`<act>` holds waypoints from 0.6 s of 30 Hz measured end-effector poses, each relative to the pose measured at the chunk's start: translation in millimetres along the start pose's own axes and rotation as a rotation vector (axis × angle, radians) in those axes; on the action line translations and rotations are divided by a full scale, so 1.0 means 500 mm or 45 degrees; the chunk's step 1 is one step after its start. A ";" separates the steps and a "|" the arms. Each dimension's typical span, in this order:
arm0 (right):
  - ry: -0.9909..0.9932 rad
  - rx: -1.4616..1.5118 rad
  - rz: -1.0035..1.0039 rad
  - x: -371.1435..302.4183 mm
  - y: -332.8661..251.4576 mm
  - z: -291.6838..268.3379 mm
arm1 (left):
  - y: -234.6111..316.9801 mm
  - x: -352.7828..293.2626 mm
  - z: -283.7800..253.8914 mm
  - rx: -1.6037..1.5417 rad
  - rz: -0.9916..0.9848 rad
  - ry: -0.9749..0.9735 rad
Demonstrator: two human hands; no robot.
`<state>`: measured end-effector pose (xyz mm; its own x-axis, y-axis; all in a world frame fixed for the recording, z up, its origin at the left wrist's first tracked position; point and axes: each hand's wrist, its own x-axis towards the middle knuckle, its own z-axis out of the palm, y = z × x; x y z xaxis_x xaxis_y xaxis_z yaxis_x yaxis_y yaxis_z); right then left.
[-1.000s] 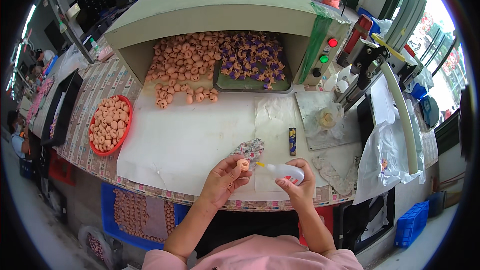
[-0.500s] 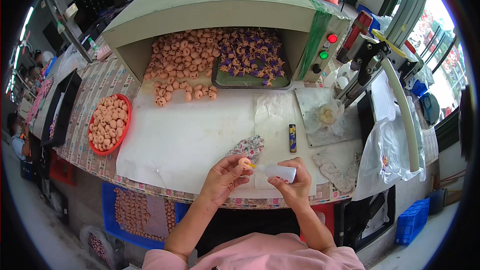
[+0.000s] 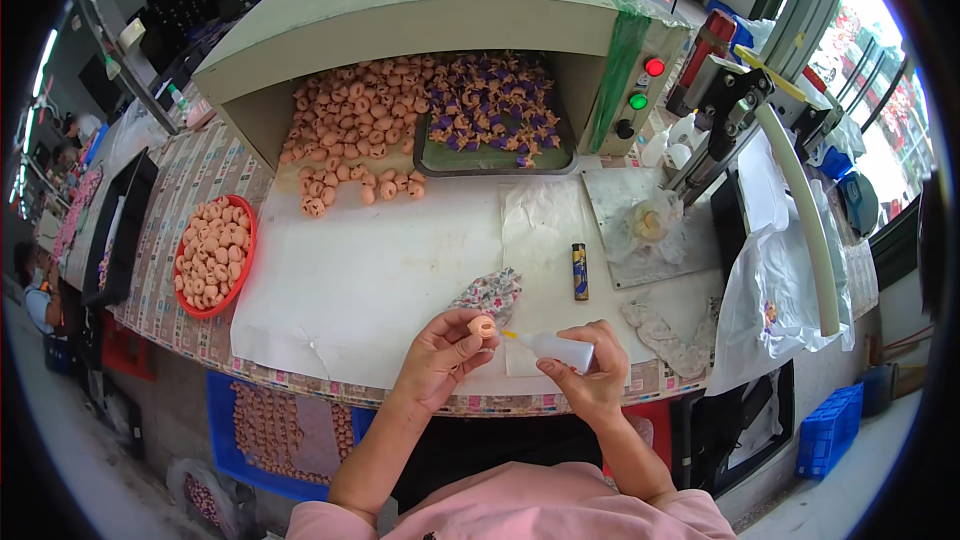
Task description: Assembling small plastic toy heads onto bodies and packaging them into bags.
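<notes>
My left hand (image 3: 432,358) pinches a small round peach-coloured hollow piece (image 3: 482,326) between thumb and fingers. An opening shows on its upturned side. Wrapped in my right hand (image 3: 597,380) is a white squeeze bottle (image 3: 563,351), lying nearly level with its thin yellow nozzle toward the piece. A short gap separates the nozzle tip from the piece. Just beyond my left hand lies a crumpled flower-print cloth (image 3: 488,292). A dark-and-gold lighter-shaped tube (image 3: 580,272) rests on the paper farther right.
A box-like hood (image 3: 410,15) covers a heap of peach pieces (image 3: 365,105) and a dark tray (image 3: 497,173) of purple-and-peach parts. At left stands a red basin (image 3: 250,240) of similar pieces. A metal press (image 3: 725,125) and plastic bag (image 3: 780,290) occupy the right.
The bottle's nozzle has drawn back to the right, away from the peach-coloured piece. In my left hand the piece has turned, and its opening now shows differently.
</notes>
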<state>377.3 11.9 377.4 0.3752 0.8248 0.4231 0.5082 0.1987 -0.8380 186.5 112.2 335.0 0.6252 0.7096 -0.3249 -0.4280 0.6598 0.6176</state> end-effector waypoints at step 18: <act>-0.035 0.083 0.036 -0.009 0.005 -0.002 | -0.003 0.001 0.000 0.007 0.008 -0.013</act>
<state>377.3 8.0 373.8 0.3667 0.8448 0.3897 0.4459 0.2080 -0.8706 187.5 111.3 334.0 0.6292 0.7110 -0.3138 -0.4284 0.6542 0.6233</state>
